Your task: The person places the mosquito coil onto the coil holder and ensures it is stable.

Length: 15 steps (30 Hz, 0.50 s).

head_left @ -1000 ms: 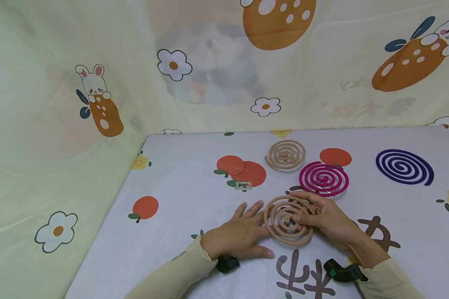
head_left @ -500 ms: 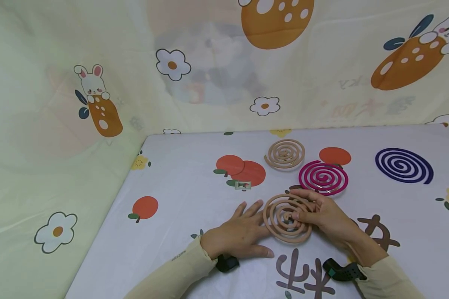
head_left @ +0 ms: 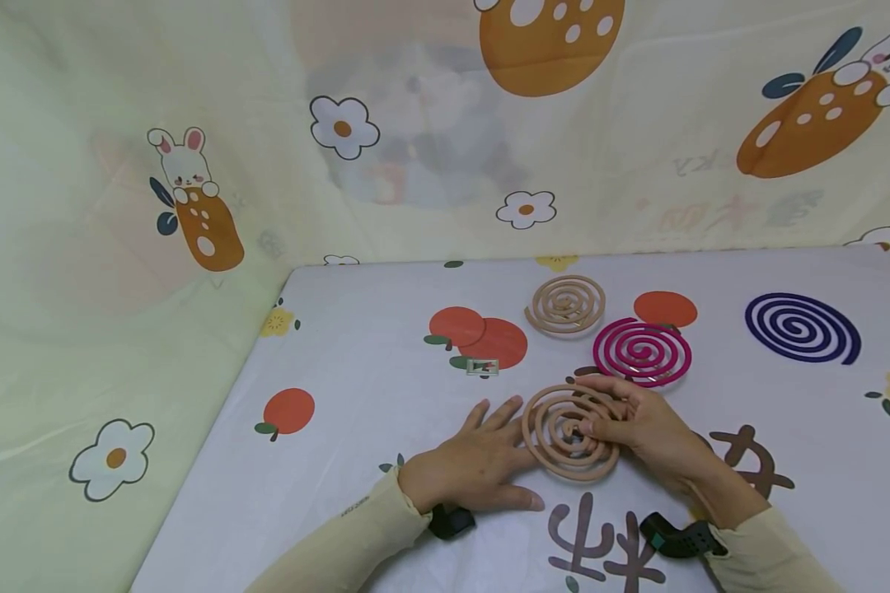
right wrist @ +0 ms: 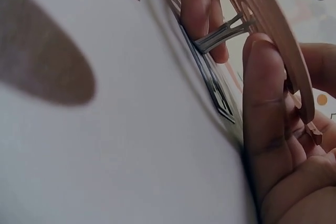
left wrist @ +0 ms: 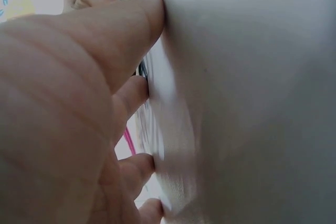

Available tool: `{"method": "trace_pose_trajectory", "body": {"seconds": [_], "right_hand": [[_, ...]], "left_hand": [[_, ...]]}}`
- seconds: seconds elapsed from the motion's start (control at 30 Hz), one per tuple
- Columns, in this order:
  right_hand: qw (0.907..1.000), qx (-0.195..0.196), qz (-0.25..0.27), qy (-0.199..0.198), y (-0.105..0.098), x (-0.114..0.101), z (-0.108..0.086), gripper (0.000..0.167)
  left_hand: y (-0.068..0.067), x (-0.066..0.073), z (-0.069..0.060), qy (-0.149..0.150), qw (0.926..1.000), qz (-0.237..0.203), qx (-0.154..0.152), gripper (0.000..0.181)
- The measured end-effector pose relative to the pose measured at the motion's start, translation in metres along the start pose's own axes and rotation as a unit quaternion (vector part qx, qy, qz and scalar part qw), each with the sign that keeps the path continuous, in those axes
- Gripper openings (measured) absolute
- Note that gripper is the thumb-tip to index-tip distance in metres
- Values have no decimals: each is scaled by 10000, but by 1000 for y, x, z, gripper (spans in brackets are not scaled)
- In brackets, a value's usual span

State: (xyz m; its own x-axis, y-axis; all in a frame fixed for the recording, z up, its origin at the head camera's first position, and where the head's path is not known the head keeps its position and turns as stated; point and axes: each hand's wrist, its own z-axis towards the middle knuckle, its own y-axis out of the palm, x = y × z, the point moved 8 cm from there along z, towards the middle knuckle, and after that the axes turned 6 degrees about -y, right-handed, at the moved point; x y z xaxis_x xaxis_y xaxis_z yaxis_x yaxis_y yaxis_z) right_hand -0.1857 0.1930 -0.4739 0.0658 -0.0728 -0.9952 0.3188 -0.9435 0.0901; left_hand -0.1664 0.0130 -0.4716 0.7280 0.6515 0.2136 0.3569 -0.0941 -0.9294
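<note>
My right hand (head_left: 653,436) holds a tan mosquito coil (head_left: 584,476), thumb on top near its centre and index finger at its far edge. In the right wrist view the coil (right wrist: 283,35) is raised and tilted above the table, with a metal coil stand (right wrist: 223,36) reaching up to its middle between my fingers. My left hand (head_left: 470,472) rests on the table with fingers spread. Some of its fingers go behind or under the coil's left edge, so their tips are partly hidden. In the left wrist view its fingertips (left wrist: 139,166) touch the white surface.
Farther back lie another tan coil (head_left: 564,306), a pink coil (head_left: 641,354) and, at far right, a dark blue coil (head_left: 795,328). A small silver rectangular piece (head_left: 482,368) lies left of them. A printed cloth wall (head_left: 430,231) closes off the back and left.
Between one second and half a second ago, the view and the held coil shift very slightly. Both hands otherwise keep their places and their hold.
</note>
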Motion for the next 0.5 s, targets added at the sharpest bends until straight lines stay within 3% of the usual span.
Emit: {"method": "trace_pose_trajectory", "body": {"seconds": [0.5], "right_hand": [[9997, -18, -77, 243, 0, 1, -1, 69]], "left_hand": [[-1, 1, 0, 18, 9999, 74, 94, 75]]}}
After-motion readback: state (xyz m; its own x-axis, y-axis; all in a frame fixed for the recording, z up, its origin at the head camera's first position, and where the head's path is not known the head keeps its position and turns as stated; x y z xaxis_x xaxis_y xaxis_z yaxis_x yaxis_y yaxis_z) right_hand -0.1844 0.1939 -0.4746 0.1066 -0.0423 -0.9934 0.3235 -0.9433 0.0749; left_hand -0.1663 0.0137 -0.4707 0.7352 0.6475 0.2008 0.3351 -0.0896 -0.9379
